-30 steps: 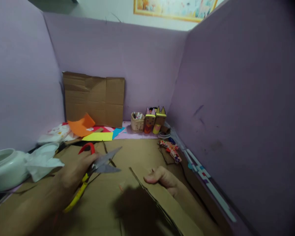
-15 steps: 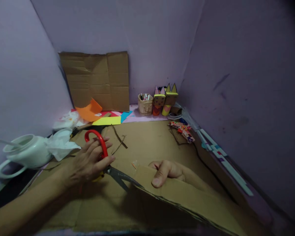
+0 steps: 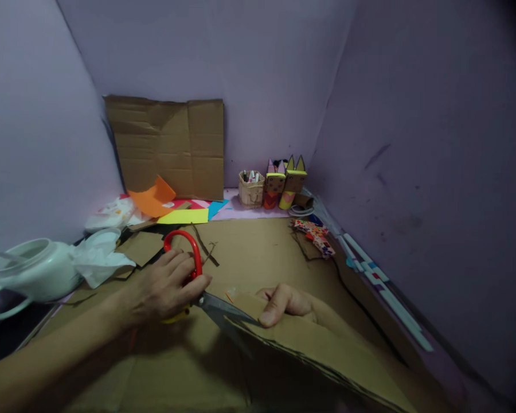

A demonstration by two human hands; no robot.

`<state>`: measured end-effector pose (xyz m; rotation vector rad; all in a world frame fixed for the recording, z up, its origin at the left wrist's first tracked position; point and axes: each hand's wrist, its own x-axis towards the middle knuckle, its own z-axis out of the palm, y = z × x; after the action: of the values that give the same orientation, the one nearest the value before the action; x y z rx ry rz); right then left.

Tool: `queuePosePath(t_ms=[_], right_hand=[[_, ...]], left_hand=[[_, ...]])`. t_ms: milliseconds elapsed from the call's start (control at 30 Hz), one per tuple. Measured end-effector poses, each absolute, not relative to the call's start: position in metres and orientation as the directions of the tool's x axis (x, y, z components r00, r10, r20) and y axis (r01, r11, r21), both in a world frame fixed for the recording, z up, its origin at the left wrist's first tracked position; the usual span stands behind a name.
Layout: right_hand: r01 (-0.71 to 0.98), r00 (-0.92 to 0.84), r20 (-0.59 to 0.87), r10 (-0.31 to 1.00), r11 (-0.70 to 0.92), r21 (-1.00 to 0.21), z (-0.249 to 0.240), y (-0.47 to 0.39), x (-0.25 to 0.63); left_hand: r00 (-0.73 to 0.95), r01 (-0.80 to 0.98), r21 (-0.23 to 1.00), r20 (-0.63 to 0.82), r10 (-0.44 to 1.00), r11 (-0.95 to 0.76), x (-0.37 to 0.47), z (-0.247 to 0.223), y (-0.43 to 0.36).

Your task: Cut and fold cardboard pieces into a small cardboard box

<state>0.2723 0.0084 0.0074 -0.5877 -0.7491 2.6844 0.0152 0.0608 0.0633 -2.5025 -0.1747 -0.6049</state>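
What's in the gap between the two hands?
In the head view, the scissor blades reach from the left hand to the cardboard piece held in the right hand. A small orange sliver shows just beyond the blades.

A white pot [image 3: 54, 274] sits beside a crumpled white tissue [image 3: 98, 258]. A basket [image 3: 251, 194] of pens [image 3: 252, 176] stands right next to two pointy-eared toys [image 3: 276, 186].

Glossy plastic scissors handle [image 3: 198, 262], metal blades [image 3: 224, 308], matt, rough-edged cardboard [image 3: 327, 345].
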Motion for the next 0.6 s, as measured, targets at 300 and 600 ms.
queuePosePath(t_ms=[300, 600], right_hand=[[-0.202, -0.872, -0.271, 0.408, -0.804, -0.559, 0.013, 0.008, 0.269], [-0.204, -0.869, -0.263, 0.420, -0.788, -0.581, 0.018, 0.007, 0.269]], left_hand=[[0.881, 0.278, -0.533, 0.474, -0.009, -0.799, 0.016, 0.064, 0.062], [0.870, 0.293, -0.491, 0.492, 0.016, -0.821, 0.016, 0.063, 0.063]])
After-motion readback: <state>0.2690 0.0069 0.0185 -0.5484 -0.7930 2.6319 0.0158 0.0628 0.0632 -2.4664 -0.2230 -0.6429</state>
